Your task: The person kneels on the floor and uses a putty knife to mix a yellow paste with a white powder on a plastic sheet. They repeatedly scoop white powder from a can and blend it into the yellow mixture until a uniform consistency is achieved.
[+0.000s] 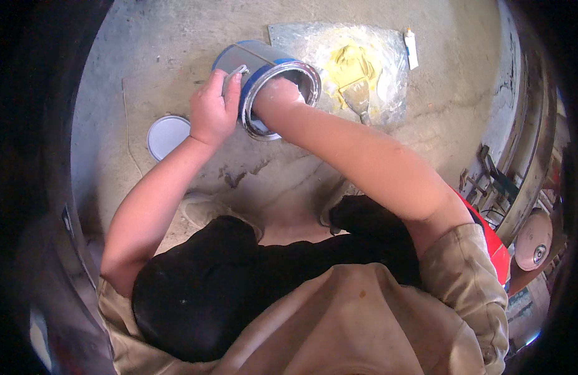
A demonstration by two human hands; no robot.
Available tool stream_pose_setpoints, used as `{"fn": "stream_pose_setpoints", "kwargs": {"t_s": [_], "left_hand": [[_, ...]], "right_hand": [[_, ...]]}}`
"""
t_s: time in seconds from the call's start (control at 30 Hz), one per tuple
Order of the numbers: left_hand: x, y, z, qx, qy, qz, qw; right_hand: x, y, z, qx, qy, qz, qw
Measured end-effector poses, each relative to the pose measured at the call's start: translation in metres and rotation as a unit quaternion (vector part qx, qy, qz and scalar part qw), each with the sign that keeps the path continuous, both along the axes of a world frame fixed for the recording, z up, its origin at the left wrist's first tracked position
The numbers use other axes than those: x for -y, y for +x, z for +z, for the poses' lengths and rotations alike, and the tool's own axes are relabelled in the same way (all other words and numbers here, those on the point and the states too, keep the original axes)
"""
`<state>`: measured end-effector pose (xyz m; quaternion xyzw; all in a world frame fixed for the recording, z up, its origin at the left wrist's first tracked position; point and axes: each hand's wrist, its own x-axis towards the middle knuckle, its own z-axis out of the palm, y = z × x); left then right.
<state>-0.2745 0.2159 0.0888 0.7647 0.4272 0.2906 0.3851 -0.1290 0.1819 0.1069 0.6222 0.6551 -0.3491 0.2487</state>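
Note:
A blue and grey metal can [225, 59] lies tipped over on the floor, its open mouth turned toward me. My left hand [214, 107] is closed around the can's handle [234, 76] at the near side. Inside the mouth is my right hand [277, 97], with white smears on it; the can's wall hides its fingers, so I cannot see what they hold. Right of the can lies a flat sheet [295, 36] smeared with yellow and white paste [351, 62]. A broad putty knife [357, 97] rests on the sheet, its blade against the paste.
A round pale lid [167, 137] lies on the concrete floor [176, 37], left of the can. At the sheet's far right corner is a white tube [411, 50]. Assorted tools and parts [489, 187] crowd the right side. My knees and shoes are close below the can.

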Motion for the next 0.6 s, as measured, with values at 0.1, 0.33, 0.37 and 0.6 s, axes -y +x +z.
{"fn": "stream_pose_setpoints", "kwargs": {"t_s": [0.1, 0.33, 0.37, 0.6], "left_hand": [[0.003, 0.001, 0.000, -0.017, 0.005, 0.008, 1.000], [0.012, -0.001, -0.001, -0.030, -0.010, 0.030, 0.999], [0.013, -0.002, -0.002, -0.032, -0.010, 0.035, 0.999], [0.020, -0.007, -0.009, -0.035, -0.013, 0.060, 0.997]], "right_hand": [[0.002, 0.005, -0.007, -0.012, -0.003, -0.096, 0.995], [0.005, 0.010, -0.022, -0.059, 0.037, 0.030, 0.997], [0.006, 0.010, -0.025, -0.055, 0.024, 0.030, 0.998], [0.000, 0.003, -0.033, -0.147, 0.064, -0.066, 0.985]]}}
